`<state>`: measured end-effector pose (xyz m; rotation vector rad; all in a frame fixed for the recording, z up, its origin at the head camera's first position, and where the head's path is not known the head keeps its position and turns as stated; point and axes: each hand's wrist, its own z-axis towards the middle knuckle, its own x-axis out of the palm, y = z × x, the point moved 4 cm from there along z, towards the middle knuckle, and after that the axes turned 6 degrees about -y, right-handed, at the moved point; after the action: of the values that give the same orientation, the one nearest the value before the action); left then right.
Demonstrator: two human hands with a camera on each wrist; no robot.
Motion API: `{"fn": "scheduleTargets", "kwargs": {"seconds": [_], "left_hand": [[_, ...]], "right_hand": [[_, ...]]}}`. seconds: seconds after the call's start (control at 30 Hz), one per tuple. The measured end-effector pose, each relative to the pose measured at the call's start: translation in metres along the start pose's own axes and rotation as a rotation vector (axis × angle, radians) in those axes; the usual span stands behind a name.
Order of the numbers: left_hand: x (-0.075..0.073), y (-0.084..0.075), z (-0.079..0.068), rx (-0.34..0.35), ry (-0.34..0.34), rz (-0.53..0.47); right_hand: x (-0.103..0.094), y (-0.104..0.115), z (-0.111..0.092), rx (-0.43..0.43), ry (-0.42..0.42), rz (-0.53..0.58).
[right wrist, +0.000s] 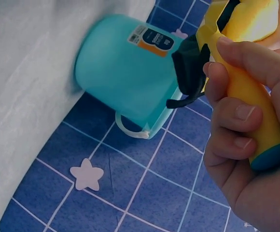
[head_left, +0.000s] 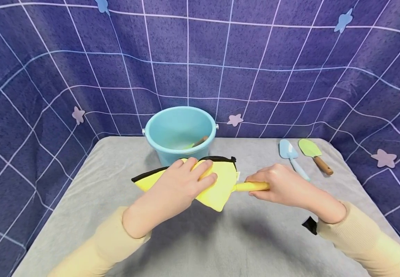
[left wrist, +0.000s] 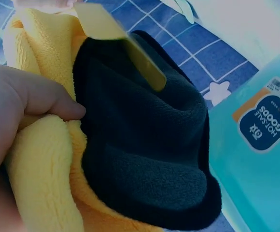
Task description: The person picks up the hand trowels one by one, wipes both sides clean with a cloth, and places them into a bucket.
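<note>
**Yellow cloth and yellow shovel, 2 busy hands in front of a bucket**

So the gray table [head_left: 92,192] has its back edge along a purple curtain [head_left: 186,42], with the bucket [head_left: 166,156] near that edge, left of center. Gray surface shows left of the bucket, and there's more between it and 2 shovels at the back right: a blue shovel [head_left: 291,158] and, just beside it, a green shovel [head_left: 310,147]. In the bucket lie a brown handle [head_left: 201,141] and a bit of green (can't tell what exactly, the wall hides the rest). The yellow cloth [head_left: 220,186] is held up before the bucket's front, black edging facing it, dark inside. Left hand [head_left: 186,180] is pinching a fold of the cloth. Right hand [head_left: 281,184] is wrapped round the yellow shovel [head_left: 251,186]'s handle, blade at the dark side.
</note>
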<state>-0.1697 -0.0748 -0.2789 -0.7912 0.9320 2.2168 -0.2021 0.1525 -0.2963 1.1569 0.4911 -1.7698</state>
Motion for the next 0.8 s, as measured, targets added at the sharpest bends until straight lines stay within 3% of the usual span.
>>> {"fn": "scheduleTargets", "kwargs": {"seconds": [0.4, 0.67, 0.8], "left_hand": [[0.017, -0.011, 0.000, 0.009, 0.205, 0.029], [0.026, -0.019, 0.002, 0.008, 0.168, 0.093], [0.030, -0.021, 0.002, 0.004, 0.187, 0.113]], "right_hand": [[0.005, -0.001, 0.002, 0.026, 0.029, -0.039], [0.007, 0.001, 0.004, 0.056, 0.037, -0.086], [0.007, 0.003, 0.005, 0.064, 0.052, -0.103]]}}
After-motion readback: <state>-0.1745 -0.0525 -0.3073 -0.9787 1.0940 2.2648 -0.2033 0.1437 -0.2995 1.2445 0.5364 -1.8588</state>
